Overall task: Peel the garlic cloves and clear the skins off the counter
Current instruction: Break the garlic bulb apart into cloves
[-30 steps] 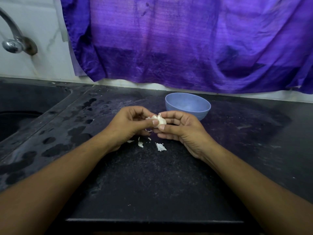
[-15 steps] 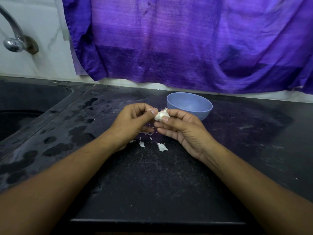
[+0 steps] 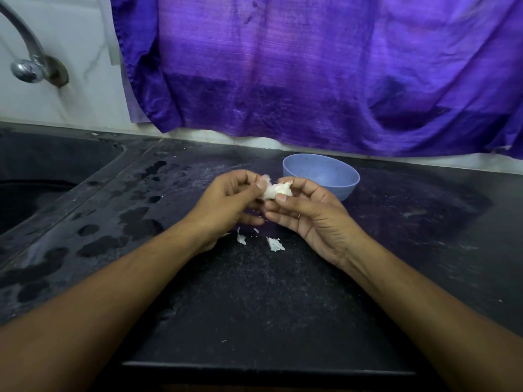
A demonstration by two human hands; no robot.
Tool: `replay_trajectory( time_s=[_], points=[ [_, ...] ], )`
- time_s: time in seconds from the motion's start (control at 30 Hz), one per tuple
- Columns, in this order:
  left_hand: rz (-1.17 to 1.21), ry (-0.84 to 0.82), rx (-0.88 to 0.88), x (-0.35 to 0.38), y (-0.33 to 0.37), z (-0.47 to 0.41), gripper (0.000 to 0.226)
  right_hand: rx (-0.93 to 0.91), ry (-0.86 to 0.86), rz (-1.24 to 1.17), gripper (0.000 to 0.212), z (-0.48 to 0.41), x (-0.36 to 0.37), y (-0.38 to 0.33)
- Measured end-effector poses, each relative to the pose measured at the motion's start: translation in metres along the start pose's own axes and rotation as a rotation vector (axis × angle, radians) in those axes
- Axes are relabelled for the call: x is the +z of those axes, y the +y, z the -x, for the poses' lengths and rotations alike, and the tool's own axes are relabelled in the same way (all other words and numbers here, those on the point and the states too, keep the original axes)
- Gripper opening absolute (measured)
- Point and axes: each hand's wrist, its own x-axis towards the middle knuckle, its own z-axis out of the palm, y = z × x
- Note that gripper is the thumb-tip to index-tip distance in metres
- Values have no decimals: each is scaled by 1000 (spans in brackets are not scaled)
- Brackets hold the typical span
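Garlic first in my count: one small white garlic clove (image 3: 278, 190), held in the air above the black speckled stone tabletop (image 3: 254, 306) and just in front of the single round pale-blue plastic bowl (image 3: 346, 188). Two bare hands work on it. The left hand (image 3: 226, 202) has a narrow grip, thumb and forefinger pinching the clove's left end. The right hand (image 3: 311, 219) pinches the right end the same way, its other fingers stretched underneath.

On the tabletop below the hands I count two larger white papery skin scraps (image 3: 274, 244) and a few tiny flecks beside them, some tucked under the left wrist, so I cannot give their exact number.

Fingers cover most of the clove. What shows is pale and ragged, with torn skin sticking up at both ends, and I cannot tell how much of it is bare. The right hand's fingers hide the bowl's near left edge.

One purple woven cloth (image 3: 311, 66) hangs behind. One curved metal tap (image 3: 28, 66) and one dark sink (image 3: 42, 193) are cut off at the left edge. Wet patches dot the tabletop beside the sink.
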Motion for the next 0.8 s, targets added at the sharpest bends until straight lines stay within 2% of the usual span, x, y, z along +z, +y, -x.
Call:
replay_trajectory(
  time_s=[0.1, 0.2, 0.27, 0.57, 0.63, 0.8],
  points=[
    [-9, -1, -19, 1, 1, 2, 21, -28, 20, 132, 31, 2, -2, 0],
    [68, 1, -89, -1, 3, 3, 27, -82, 46, 336, 32, 5, -1, -1],
    [117, 2, -122, -4, 3, 3, 28, -102, 54, 380, 32, 6, -1, -3],
    [253, -25, -81, -11, 11, -2, 11, 4, -56, 35, 27, 4, 0, -10],
    [182, 10, -73, -16, 9, -3, 5, 16, -84, 24, 30, 5, -3, -11],
    [-139, 7, -14, -16, -4, -4, 20, 57, -89, 100, 39, 3, -6, -4]
  ],
)
